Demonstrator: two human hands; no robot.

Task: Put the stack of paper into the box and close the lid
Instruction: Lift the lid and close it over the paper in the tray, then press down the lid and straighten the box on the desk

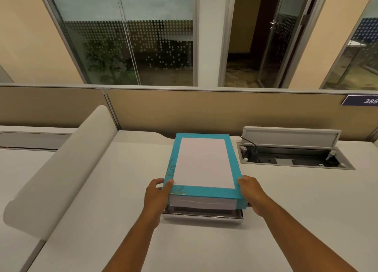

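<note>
A teal lid (201,193) with a white panel on top lies flat over the box in the middle of the white desk (204,249). Under its raised near edge the white stack of paper (204,203) shows. Below the paper, the shiny silver rim of the box (202,217) rests on the desk. My left hand (157,196) grips the lid's near left corner, thumb on top. My right hand (252,194) grips the near right corner. The rest of the box is hidden under the lid.
An open cable hatch (292,157) with a raised flap and a black plug is set into the desk just right of the box. A beige divider panel (204,110) runs along the back. A rounded white side partition (61,169) stands at the left.
</note>
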